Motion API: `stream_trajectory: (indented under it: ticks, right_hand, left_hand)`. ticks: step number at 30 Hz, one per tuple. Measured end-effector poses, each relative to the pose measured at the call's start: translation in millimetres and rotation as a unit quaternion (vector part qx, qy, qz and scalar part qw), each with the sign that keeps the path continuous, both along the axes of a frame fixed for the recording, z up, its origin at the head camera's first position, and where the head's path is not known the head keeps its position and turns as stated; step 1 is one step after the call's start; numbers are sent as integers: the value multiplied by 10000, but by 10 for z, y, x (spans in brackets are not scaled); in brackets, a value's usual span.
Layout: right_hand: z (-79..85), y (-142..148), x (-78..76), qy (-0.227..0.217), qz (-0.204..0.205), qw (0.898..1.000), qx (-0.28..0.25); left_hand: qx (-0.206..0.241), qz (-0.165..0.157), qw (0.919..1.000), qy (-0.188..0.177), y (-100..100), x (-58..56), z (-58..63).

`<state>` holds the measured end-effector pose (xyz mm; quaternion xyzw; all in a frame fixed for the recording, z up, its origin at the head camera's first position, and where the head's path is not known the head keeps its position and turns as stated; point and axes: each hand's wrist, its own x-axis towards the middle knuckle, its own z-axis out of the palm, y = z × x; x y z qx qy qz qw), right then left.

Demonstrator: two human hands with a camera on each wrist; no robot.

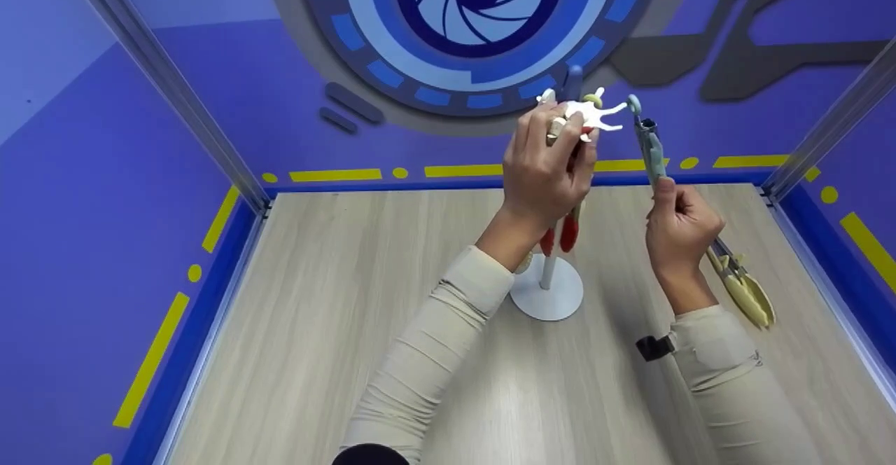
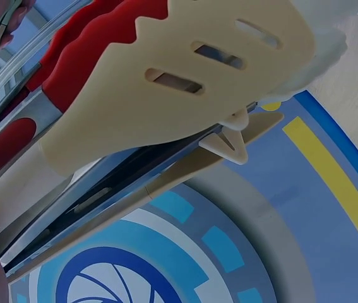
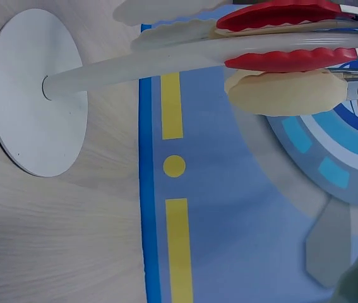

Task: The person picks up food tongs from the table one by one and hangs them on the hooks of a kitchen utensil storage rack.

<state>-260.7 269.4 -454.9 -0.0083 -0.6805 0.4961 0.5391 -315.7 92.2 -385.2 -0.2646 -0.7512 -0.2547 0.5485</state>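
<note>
My left hand (image 1: pixel 549 160) grips at the top of a white stand (image 1: pixel 548 274), around the handle ends of tongs hanging there. White prongs (image 1: pixel 595 115) stick out above its fingers. In the left wrist view, slotted cream tongs (image 2: pixel 223 50) and red tongs (image 2: pixel 103 44) lie close to that hand. To the right of the stand, my right hand (image 1: pixel 682 227) holds tongs by their grey-green handle (image 1: pixel 651 146), the pull ring upward. Pale yellow tong heads (image 1: pixel 750 298) show below this hand, in line with the handle; the wrist hides the part between.
The stand's round white base (image 3: pixel 36 132) rests on the wooden tabletop (image 1: pixel 336 311). Red tong heads (image 3: pixel 286 60) and a cream tong head (image 3: pixel 289 93) hang beside the pole. A blue patterned wall (image 1: pixel 231 101) rises behind the table, with side panels left and right.
</note>
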Motion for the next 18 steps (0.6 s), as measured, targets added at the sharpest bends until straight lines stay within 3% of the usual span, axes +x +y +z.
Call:
stream_trajectory:
  ticks: [18]
  right_hand:
    - [-100,76,-111,77,-77,9998,183]
  left_hand:
    - [36,-76,10000,-12,2,-2,-7]
